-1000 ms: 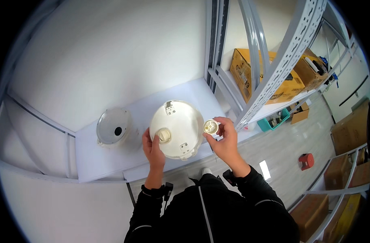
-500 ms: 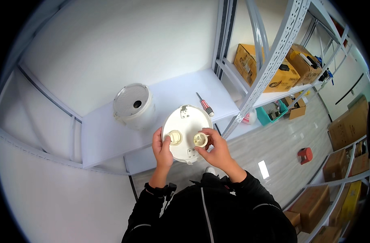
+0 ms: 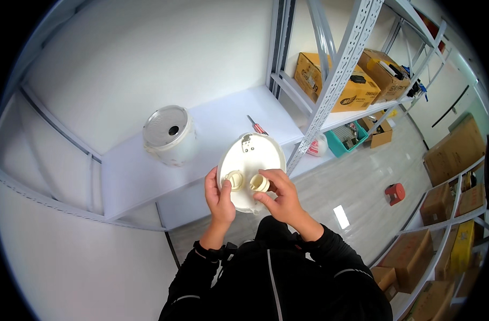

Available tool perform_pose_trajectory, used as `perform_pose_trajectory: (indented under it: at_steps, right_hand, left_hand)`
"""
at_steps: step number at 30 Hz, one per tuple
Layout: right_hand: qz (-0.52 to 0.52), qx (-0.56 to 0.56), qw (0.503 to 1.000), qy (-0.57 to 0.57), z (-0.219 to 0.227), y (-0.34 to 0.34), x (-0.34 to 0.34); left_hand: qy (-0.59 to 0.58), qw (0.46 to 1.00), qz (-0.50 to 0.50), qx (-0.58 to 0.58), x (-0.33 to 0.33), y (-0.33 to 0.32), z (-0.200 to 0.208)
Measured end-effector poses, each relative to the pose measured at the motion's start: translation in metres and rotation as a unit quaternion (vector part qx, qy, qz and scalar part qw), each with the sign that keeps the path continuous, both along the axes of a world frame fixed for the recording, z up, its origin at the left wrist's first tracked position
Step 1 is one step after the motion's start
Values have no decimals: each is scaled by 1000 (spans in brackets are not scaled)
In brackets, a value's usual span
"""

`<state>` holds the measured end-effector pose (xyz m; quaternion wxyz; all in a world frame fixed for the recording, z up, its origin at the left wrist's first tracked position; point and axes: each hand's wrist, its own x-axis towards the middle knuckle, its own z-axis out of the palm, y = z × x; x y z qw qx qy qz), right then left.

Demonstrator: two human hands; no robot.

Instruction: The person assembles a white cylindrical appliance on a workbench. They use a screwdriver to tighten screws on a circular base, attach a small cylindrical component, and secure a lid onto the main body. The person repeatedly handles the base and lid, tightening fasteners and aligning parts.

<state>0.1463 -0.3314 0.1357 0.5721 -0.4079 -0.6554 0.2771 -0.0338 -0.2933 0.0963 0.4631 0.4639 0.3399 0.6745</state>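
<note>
A round white lid (image 3: 258, 155) with small metal brackets is up in front of me, tilted. My left hand (image 3: 218, 202) grips its left edge, with the thumb against a cream round fitting (image 3: 235, 180) on the lid's face. Between the thumb and fingers of my right hand (image 3: 283, 193) is a cream plastic cap (image 3: 259, 183), hollow and small, held over the lid's right part. On the shelf behind stands a white cylindrical bucket (image 3: 172, 140) with a grey top and a dark hole. A screwdriver (image 3: 258, 126) lies beyond the lid, its handle partly hidden.
The white shelf board (image 3: 223, 115) ends at a perforated grey post (image 3: 330, 85) on the right. Past it are cardboard boxes (image 3: 357, 88) and a teal bin (image 3: 347, 140). A red stool (image 3: 395, 193) stands on the floor; more boxes (image 3: 410, 257) fill shelving at lower right.
The cap in my right hand has turned, so its opening now points more to the left. The lid has shifted slightly right relative to the shelf and covers more of the screwdriver handle.
</note>
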Motion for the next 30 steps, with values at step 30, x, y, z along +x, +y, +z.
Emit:
perform_pose_trajectory:
  at_steps: [30]
  right_hand:
    - [-72,84,992,-55,16,-54,117]
  left_hand:
    - [29,999,-9,35,138,-51,16]
